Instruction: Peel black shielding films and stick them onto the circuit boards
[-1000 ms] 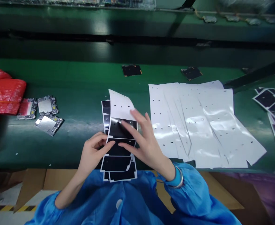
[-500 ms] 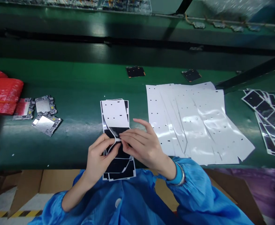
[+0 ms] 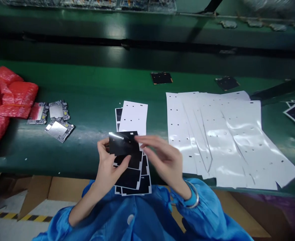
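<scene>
Your left hand [image 3: 109,170] grips the stack of black film sheets [image 3: 133,177], apparently to steady it, while your half-open right hand [image 3: 162,160] sits at the loose black film piece [image 3: 122,143] atop the stack, with white backing sheets [image 3: 212,140] lying right of the stack.

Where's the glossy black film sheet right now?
In the head view, the glossy black film sheet is held up at centre by the left hand, with the right hand's fingers at its right edge, just above the stack of black film sheets.
</scene>
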`<state>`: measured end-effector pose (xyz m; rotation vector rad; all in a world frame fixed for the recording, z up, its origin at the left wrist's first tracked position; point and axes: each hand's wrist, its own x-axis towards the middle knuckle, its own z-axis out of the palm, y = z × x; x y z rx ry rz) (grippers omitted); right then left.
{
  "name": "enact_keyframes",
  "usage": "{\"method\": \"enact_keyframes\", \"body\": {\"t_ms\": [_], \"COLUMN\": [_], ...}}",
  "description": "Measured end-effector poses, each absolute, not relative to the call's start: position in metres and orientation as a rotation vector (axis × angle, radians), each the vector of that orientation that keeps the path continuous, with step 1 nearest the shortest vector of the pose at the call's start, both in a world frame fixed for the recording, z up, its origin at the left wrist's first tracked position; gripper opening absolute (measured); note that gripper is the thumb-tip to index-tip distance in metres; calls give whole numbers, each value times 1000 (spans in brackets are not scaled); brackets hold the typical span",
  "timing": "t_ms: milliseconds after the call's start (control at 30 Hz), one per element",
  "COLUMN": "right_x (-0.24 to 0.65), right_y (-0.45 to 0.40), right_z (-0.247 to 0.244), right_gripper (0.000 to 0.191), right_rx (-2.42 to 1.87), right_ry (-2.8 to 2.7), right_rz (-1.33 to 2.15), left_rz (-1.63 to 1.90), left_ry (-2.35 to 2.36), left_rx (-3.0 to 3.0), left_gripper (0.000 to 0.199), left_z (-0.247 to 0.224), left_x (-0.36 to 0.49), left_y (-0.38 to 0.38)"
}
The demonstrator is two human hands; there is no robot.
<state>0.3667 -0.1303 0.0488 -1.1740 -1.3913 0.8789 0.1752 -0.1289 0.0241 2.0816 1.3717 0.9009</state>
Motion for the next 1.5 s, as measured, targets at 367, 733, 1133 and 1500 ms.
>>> {"method": "enact_keyframes", "body": {"t_ms": [367, 733, 1133, 1500], "right_x": [383, 403, 406, 401], "right_y": [-122, -128, -134, -131], "right_z": [36, 38, 39, 44], "right_gripper": [27, 20, 25, 25], "right_rx": [-1424, -1537, -1596, -1542], "right_ry": [-1296, -1318, -1267, -1169], "right_rz": [1073, 743, 763, 838], "left_rz": [480, -8, -167, 163], "left_ry": [1234, 1654, 902, 937], "left_rx": [2568, 2591, 2625, 2662], "left_gripper": [29, 59, 55, 28], "left_z": [39, 43, 73, 78], "left_x": [87, 4, -5, 26], "left_y": [-92, -52, -2, -17]}}
